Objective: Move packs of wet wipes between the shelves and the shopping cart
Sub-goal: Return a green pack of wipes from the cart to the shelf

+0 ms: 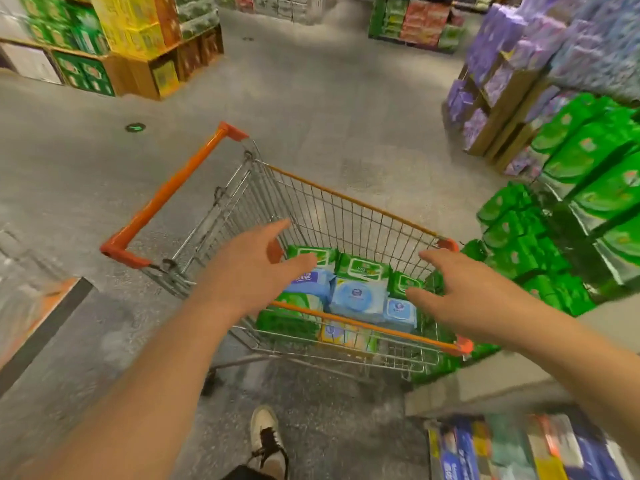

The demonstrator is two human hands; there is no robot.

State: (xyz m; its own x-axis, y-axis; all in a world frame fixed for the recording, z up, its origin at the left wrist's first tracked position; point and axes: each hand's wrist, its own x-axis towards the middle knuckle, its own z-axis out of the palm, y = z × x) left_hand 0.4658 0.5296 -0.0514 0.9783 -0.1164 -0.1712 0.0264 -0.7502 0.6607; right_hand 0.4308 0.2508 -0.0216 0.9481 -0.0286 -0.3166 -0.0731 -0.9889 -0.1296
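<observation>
Left hand [249,268] comes first — its fingers are spread apart and it holds nothing. It hovers over the near left corner of the shopping cart [346,209], at about 9 o'clock from the packs inside. Its fingertips point toward 1 o'clock, just above a light blue pack [308,282].

Down in the cart lie the packs of wet wipes. Green packs [363,268] sit in a row at the far side, at 12 o'clock. A blue pack with a round lid [356,297] lies in the middle, and a green pack [291,315] lies at 7 o'clock, under the orange rim.

Right hand [460,289] is over the right side of the cart, at about 3 o'clock from the blue pack. Its fingers are apart too, and it holds nothing.

More green packs are piled on the shelf [588,188] at 2 o'clock from the cart, just beside it.

I think both hands are going in to pick up a pack. To do it well, reach down past the orange rim — do not bump the wires. Take one pack from both sides and squeeze softly, because the packs are squishy and slippery. Lift straight up before turning to the shelf.
</observation>
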